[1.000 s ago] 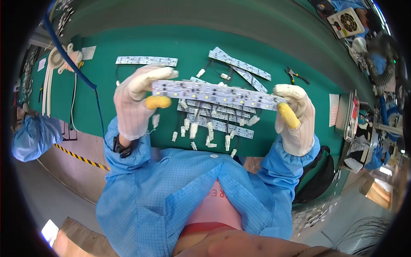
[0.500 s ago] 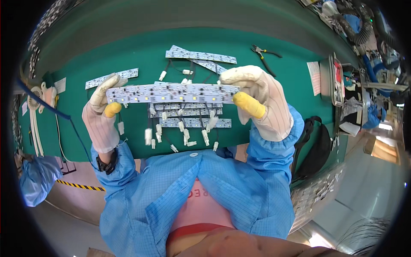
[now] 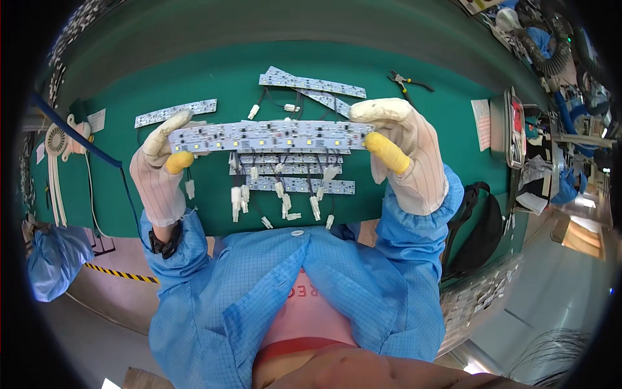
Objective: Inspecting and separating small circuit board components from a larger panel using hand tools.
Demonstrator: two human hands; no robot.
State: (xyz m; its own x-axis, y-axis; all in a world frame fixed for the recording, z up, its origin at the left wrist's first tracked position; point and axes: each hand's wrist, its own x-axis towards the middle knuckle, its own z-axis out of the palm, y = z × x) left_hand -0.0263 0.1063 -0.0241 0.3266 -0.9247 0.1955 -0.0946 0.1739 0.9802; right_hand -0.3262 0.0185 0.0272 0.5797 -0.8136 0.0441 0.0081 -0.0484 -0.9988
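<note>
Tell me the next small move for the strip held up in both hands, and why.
Probably lower the LED strip onto the green mat: the left hand and right hand pinch its ends above the table, with similar strips directly beneath.

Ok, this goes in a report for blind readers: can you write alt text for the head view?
Two gloved hands, left and right, hold a long LED strip by its ends above a green table. More strips with white plugs lie below it, and pliers at the far right.
</note>
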